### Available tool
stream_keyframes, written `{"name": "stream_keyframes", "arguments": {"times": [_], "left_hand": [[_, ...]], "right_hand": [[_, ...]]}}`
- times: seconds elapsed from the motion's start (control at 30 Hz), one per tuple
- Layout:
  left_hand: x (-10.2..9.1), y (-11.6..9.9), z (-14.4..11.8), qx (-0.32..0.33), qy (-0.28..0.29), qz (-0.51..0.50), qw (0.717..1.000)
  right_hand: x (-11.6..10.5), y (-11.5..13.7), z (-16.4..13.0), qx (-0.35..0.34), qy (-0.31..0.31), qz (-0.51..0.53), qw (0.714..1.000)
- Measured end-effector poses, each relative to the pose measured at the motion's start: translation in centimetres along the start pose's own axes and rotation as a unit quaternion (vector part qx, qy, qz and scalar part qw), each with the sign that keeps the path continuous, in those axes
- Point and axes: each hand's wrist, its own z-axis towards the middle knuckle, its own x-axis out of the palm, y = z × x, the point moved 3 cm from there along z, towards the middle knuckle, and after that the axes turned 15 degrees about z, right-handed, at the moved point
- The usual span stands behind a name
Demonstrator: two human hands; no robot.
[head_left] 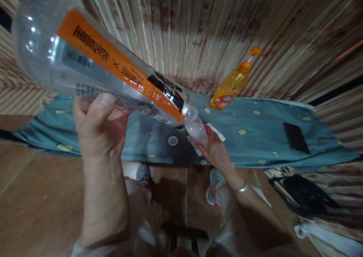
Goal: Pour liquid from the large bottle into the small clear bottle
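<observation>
Head view: clear bottle [113,71], orange label, tilted; left fingers [96,113] clamped, right fingers [208,145] gripping neck.

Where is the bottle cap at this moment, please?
In the head view the bottle cap lies on the blue cloth, just left of the right hand at the clear bottle's neck.
</observation>
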Motion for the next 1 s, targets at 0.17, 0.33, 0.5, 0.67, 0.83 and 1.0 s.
{"name": "stream_keyframes", "arguments": {"times": [0.17, 0.33, 0.5, 0.67, 0.83, 1.0], "left_hand": [[0.3, -0.4, 0.2, -0.001, -0.004, 0.001, 1.0], [0.9, -1.1, 0.1, -0.009, -0.003, 0.024, 1.0], [0.4, -0.5, 0.0, -0.009, -0.01, 0.01, 1.0], [0.0, 0.2, -0.1, -0.013, -0.032, -0.014, 0.999], [0.5, -0.2, -0.1, -0.014, -0.028, -0.005, 0.999], [0.4, -0.3, -0.2, -0.01, -0.032, -0.006, 0.999]], "right_hand": [[0.0, 0.1, 0.0, -0.001, -0.003, -0.012, 1.0], [-0.1, 0.2, 0.1, -0.006, -0.007, -0.018, 1.0], [0.0, 0.1, 0.1, 0.0, 0.0, -0.016, 1.0], [-0.1, 0.1, 0.0, -0.002, -0.002, -0.011, 1.0], [0.0, 0.0, 0.0, 0.01, 0.001, -0.004, 1.0], [-0.1, 0.0, 0.0, 0.004, 0.001, -0.007, 1.0]]}}
